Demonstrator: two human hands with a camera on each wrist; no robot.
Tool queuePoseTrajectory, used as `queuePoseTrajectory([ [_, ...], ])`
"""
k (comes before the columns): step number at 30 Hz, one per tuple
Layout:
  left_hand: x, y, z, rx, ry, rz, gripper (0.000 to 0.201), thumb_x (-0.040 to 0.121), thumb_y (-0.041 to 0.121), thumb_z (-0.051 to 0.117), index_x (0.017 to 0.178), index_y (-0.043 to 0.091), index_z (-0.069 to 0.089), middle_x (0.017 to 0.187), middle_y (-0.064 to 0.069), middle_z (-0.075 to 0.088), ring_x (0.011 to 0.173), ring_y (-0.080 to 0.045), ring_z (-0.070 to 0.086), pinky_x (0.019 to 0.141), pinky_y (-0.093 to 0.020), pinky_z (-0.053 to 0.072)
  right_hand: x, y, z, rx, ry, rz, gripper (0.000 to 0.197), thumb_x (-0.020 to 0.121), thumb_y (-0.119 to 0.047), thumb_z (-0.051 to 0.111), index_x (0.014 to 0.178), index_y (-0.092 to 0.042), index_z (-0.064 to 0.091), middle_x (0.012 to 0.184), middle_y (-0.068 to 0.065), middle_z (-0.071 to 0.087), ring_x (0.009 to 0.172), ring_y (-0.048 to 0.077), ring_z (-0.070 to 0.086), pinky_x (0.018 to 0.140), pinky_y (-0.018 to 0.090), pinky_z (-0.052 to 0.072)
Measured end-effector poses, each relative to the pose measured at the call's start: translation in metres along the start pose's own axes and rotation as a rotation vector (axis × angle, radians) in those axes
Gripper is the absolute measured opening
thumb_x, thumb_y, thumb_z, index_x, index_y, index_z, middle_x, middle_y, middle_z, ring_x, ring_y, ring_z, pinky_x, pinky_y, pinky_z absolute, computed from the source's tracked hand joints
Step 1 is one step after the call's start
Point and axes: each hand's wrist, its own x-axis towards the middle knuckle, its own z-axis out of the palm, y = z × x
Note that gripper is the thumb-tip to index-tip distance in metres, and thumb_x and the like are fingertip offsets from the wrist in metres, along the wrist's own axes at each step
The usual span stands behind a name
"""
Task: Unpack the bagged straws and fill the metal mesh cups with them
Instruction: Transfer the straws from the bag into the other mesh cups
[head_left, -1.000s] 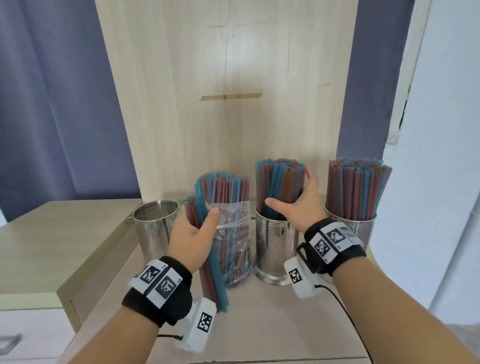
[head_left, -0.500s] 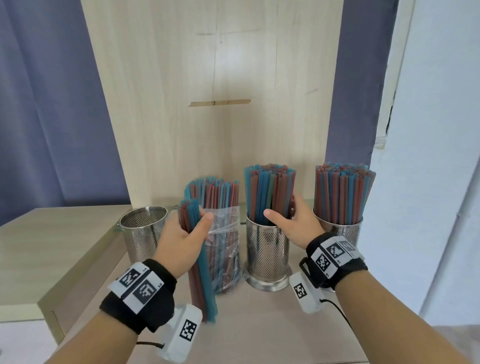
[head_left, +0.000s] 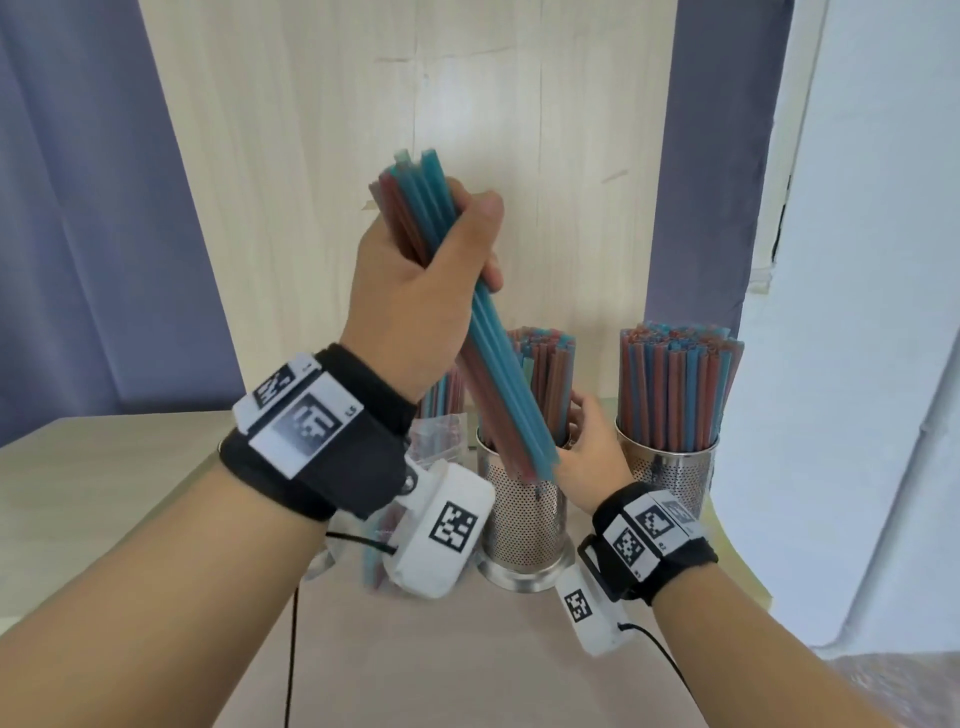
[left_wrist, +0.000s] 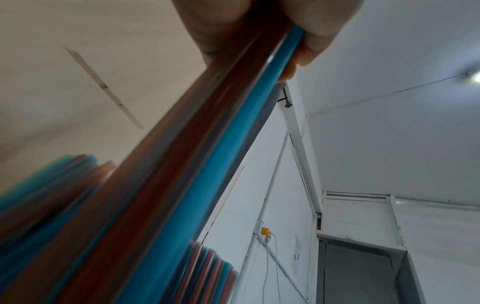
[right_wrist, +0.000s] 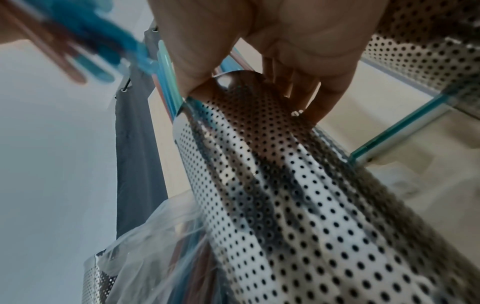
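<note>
While the left hand (head_left: 415, 280) is raised in front of the pale wooden back panel (head_left: 322, 156), its fingers and thumb are wrapped tight round a slanting bundle of blue and reddish-brown plastic straws (head_left: 488, 338), whose lower ends hang just above the middle perforated steel cup (head_left: 522, 525). That cup already stands full of straws, and the right hand (head_left: 589, 457) is cupped loosely at its rim, thumb and fingers on either side of the straws and the metal, as the right wrist view shows; whether it truly grips is hard to tell. Two such mesh cups are plain in the head view, the second perforated steel cup (head_left: 670, 467) to the right also packed with straws; a scrap of a third shows at the bottom left of the right wrist view. Left of the middle cup a clear plastic bag (head_left: 441, 431) still holds more straws. Each wrist wears a black band with white square-patterned marker tags; small lettering beside them is too blurred to read. Everything stands on a light wooden tabletop (head_left: 467, 665).
</note>
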Motion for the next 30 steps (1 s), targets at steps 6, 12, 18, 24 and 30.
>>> queuePoseTrajectory([
  [6,0.003,-0.015,0.022,-0.085,0.169,-0.030,0.015,0.089,0.022,0.061,0.078,0.021,0.052,0.056,0.007,0.053,0.054,-0.013,0.053,0.060,-0.031,0.048,0.001,0.006,0.001,0.084,-0.006,0.020,0.074,0.079,0.000,0.076,0.140,-0.004,0.034,0.115,0.010,0.058,0.082,-0.005,0.065,0.067,0.012,0.053],
  [12,0.006,-0.023,0.021,0.023,0.261,-0.003,0.018,0.095,0.015,0.059,0.080,0.019,0.050,0.059,0.000,0.053,0.053,-0.014,0.053,0.056,-0.029,0.050,-0.007,0.004,0.003,0.154,0.044,0.006,0.072,0.077,-0.011,0.081,0.136,-0.019,0.040,0.114,-0.009,0.056,0.097,-0.003,0.058,0.068,0.003,0.047],
  [18,0.016,-0.020,0.017,0.107,0.245,0.076,0.017,0.096,0.013,0.058,0.082,0.017,0.049,0.064,-0.003,0.050,0.051,-0.010,0.053,0.056,-0.023,0.048,-0.005,0.011,0.008,0.240,0.070,0.037,0.070,0.080,-0.016,0.080,0.138,-0.023,0.042,0.125,-0.004,0.061,0.104,0.006,0.065,0.093,0.032,0.055],
  [24,0.017,-0.030,0.019,0.155,0.225,0.056,0.016,0.094,0.019,0.060,0.082,0.020,0.050,0.065,-0.003,0.052,0.052,-0.008,0.054,0.057,-0.022,0.048,-0.006,0.010,0.011,0.229,0.067,0.044,0.058,0.084,-0.012,0.074,0.135,-0.020,0.048,0.119,-0.004,0.066,0.103,0.007,0.066,0.096,0.034,0.053],
  [30,0.016,-0.038,0.011,0.150,0.282,0.008,0.017,0.097,0.017,0.059,0.082,0.018,0.049,0.066,-0.007,0.052,0.051,-0.006,0.055,0.055,-0.020,0.047,-0.013,0.009,0.004,0.322,-0.062,0.067,0.054,0.091,0.001,0.060,0.141,-0.012,0.044,0.121,0.000,0.062,0.109,0.009,0.061,0.101,0.029,0.049],
])
